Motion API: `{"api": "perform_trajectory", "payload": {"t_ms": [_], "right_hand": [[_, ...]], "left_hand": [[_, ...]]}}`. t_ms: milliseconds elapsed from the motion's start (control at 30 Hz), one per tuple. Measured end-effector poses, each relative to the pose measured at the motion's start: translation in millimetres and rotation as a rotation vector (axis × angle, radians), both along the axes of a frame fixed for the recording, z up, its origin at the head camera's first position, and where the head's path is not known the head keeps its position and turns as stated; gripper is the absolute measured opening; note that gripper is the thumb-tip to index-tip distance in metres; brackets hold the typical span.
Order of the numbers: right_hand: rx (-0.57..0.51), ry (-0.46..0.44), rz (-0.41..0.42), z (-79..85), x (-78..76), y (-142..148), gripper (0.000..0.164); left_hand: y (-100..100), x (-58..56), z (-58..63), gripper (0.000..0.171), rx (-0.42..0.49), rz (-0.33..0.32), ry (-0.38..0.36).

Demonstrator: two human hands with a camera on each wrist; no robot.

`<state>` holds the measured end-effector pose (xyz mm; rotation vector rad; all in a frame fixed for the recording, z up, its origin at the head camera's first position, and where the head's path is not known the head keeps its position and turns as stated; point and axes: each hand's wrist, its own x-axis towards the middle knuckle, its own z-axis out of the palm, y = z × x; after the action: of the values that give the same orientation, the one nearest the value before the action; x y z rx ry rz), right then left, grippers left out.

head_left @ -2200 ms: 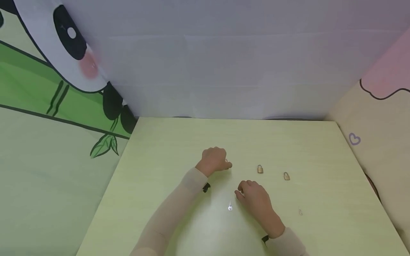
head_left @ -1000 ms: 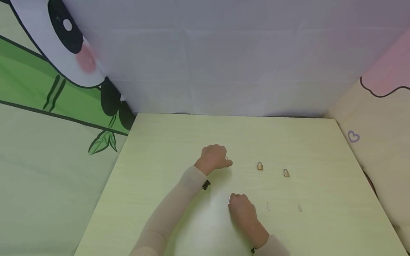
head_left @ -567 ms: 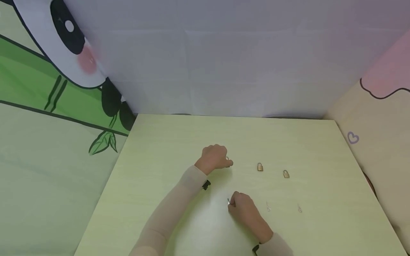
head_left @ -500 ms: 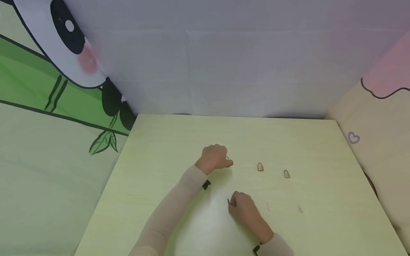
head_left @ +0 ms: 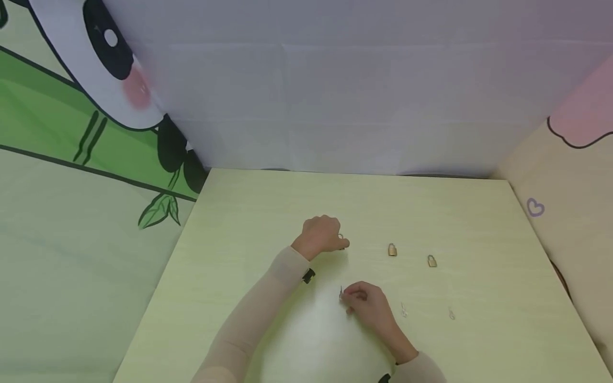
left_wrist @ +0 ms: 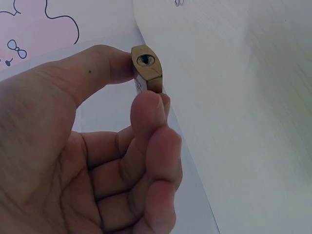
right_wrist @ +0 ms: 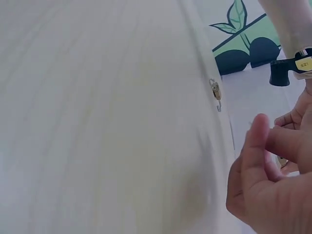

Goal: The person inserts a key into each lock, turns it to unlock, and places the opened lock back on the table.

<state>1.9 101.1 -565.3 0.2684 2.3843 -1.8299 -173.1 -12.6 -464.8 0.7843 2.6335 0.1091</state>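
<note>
My left hand (head_left: 318, 235) is raised over the middle of the table (head_left: 268, 207), pinching a brass padlock (left_wrist: 146, 61) between thumb and index finger. The keyhole end of the padlock faces the left wrist camera; its other fingers curl below. Nearer the front, my right hand (head_left: 371, 303) pinches a small silver key (head_left: 340, 294) at its fingertips, with the thin end pointing up. The fingers hide most of the key in the right wrist view. A short gap separates the two hands.
Two more brass padlocks, one nearer (head_left: 392, 250) and one farther right (head_left: 432, 261), lie right of my hands. Two small keys, one nearer (head_left: 404, 310) and one farther right (head_left: 452, 313), lie in front of them. A small metal-and-brass item (right_wrist: 216, 91) shows by the table edge in the right wrist view.
My right hand has come down on the key lying on the table, picked it up, and turned it within the fingertips. The left hand has stayed in place with the padlock.
</note>
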Motion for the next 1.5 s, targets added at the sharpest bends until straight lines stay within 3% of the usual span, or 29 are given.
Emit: {"api": "perform_trajectory", "payload": {"t_ms": [200, 467, 900, 1500], "right_hand": [[-0.098, -0.01, -0.099, 6.1, -5.6, -1.8, 0.007], [-0.245, 0.011, -0.124, 20.5, -16.1, -0.8, 0.008], [-0.344, 0.029, -0.155, 31.3, -38.0, 2.7, 0.012], [-0.405, 0.001, -0.149, 31.6, -49.7, 1.1, 0.012]], "left_hand": [[-0.2, 1.2, -0.2, 0.037, -0.011, 0.008, -0.008], [-0.7, 2.4, 0.2, 0.039, -0.016, 0.008, -0.005], [-1.9, 9.6, 3.8, 0.042, -0.004, 0.003, 0.013], [-2.8, 10.7, 8.9, 0.04, -0.06, -0.013, 0.023]]}}
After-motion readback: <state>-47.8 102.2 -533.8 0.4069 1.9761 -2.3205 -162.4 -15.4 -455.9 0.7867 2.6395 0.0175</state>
